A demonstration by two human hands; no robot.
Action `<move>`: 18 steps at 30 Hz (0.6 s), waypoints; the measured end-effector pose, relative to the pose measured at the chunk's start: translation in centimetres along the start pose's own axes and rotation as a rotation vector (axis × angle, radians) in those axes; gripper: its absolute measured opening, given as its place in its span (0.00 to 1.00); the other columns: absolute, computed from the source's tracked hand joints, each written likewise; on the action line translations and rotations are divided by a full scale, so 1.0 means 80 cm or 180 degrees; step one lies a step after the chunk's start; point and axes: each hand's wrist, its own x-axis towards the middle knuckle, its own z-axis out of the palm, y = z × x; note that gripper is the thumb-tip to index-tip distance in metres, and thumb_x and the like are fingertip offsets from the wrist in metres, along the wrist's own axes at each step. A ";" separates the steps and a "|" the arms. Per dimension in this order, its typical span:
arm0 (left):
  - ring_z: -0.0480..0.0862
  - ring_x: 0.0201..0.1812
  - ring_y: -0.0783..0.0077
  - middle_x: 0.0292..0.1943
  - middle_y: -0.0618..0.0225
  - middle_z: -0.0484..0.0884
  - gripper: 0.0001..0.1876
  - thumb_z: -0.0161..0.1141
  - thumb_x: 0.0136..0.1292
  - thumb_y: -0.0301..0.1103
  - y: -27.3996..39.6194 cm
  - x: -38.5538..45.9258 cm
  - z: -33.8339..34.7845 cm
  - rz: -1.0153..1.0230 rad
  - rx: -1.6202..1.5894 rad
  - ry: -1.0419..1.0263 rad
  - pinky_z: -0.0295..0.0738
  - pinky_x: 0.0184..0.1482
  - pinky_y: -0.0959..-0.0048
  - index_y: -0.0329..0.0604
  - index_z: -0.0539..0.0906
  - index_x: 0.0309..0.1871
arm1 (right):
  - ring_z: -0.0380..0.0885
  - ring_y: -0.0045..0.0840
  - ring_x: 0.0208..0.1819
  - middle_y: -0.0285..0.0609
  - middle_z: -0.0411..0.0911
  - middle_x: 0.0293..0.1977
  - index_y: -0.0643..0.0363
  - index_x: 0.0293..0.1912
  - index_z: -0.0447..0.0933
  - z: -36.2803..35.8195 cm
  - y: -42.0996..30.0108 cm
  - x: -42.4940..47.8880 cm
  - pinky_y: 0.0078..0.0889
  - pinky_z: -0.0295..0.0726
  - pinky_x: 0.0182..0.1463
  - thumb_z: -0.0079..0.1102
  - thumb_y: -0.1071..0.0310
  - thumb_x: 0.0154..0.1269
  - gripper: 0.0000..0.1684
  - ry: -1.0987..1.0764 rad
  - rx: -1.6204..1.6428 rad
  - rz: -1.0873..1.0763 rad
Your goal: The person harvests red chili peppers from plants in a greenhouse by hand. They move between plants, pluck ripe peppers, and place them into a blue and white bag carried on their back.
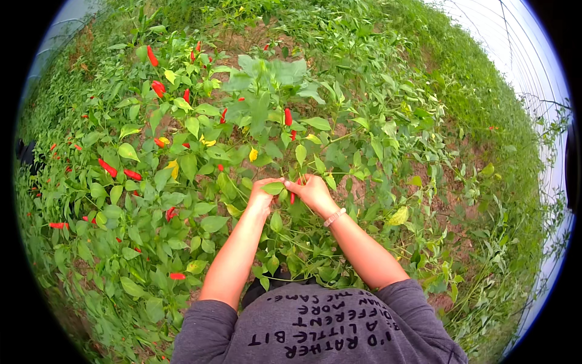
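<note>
Both hands meet low over the pepper plants, in front of the body. My right hand [313, 193], with a pale bracelet at the wrist, has its fingers around a red chili pepper [293, 195] that hangs down between the hands. My left hand [263, 193] pinches a thin green stem, its fingertips close to the other hand's and partly behind a green leaf [273, 188]. Another red chili pepper [288, 117] hangs above the hands, beside a yellow leaf [253, 154]. Red peppers [107, 168] also hang on the plants at the left.
Dense pepper foliage [136, 236] surrounds the arms and reaches up to the body. Weeds [514, 150] grow thickly at the right, beside the clear plastic wall of a hoop greenhouse [523, 50]. Brown soil [448, 200] shows between the plants.
</note>
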 end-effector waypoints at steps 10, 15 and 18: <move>0.77 0.20 0.74 0.23 0.66 0.78 0.06 0.56 0.54 0.28 0.013 0.002 0.000 -0.0247 -0.0371 0.0033 0.72 0.22 0.74 0.34 0.79 0.29 | 0.75 0.24 0.24 0.42 0.78 0.23 0.58 0.35 0.79 0.008 0.035 -0.010 0.30 0.73 0.31 0.61 0.55 0.52 0.17 -0.0213 -0.1022 -0.0573; 0.79 0.26 0.71 0.24 0.62 0.79 0.08 0.57 0.54 0.32 0.008 0.016 -0.005 0.1284 0.1476 0.0825 0.72 0.29 0.74 0.34 0.78 0.29 | 0.75 0.25 0.26 0.41 0.76 0.22 0.60 0.34 0.77 0.002 0.050 -0.009 0.29 0.73 0.32 0.57 0.60 0.54 0.13 -0.0338 -0.0176 -0.0709; 0.77 0.25 0.72 0.22 0.62 0.77 0.13 0.60 0.55 0.37 0.019 0.040 0.007 0.3368 0.3070 0.1987 0.71 0.31 0.75 0.33 0.78 0.31 | 0.65 0.12 0.18 0.29 0.70 0.18 0.59 0.26 0.72 -0.021 0.001 -0.021 0.17 0.64 0.23 0.58 0.62 0.57 0.12 -0.1026 0.1634 -0.0109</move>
